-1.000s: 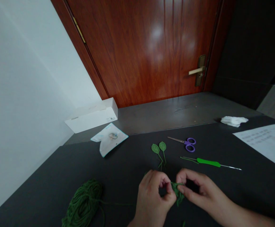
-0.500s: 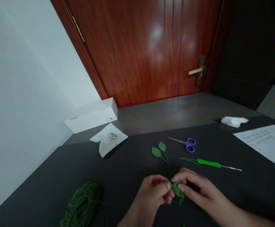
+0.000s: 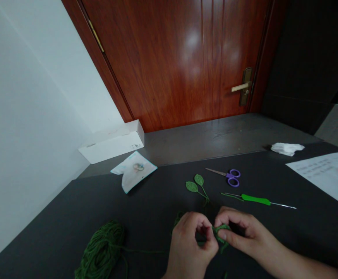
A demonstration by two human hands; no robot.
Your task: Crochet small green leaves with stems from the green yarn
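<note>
A small crocheted green piece (image 3: 223,228) is pinched between the thumb and fingers of my right hand (image 3: 244,234). Close against its left side, my left hand (image 3: 190,242) is closed in a curled pinch on green yarn (image 3: 145,252); the exact grip is partly hidden by the fingers. That strand runs back along the table to a ball of dark green yarn (image 3: 102,248) at lower left. Some more green yarn shows behind my left hand. Beyond my hands lie two crocheted green leaves (image 3: 192,186) with thin stems.
Purple-handled scissors (image 3: 233,177) and a crochet hook with a green grip (image 3: 256,199) lie beyond my right hand. Printed paper (image 3: 328,172) and a crumpled white tissue (image 3: 287,148) are at right. A folded leaflet (image 3: 138,172) and white box (image 3: 116,145) are at left.
My left hand has turned and arched up, its fingers now curled with a gap behind the fingertips. My right hand has shifted slightly right, still pinching the crocheted piece.
</note>
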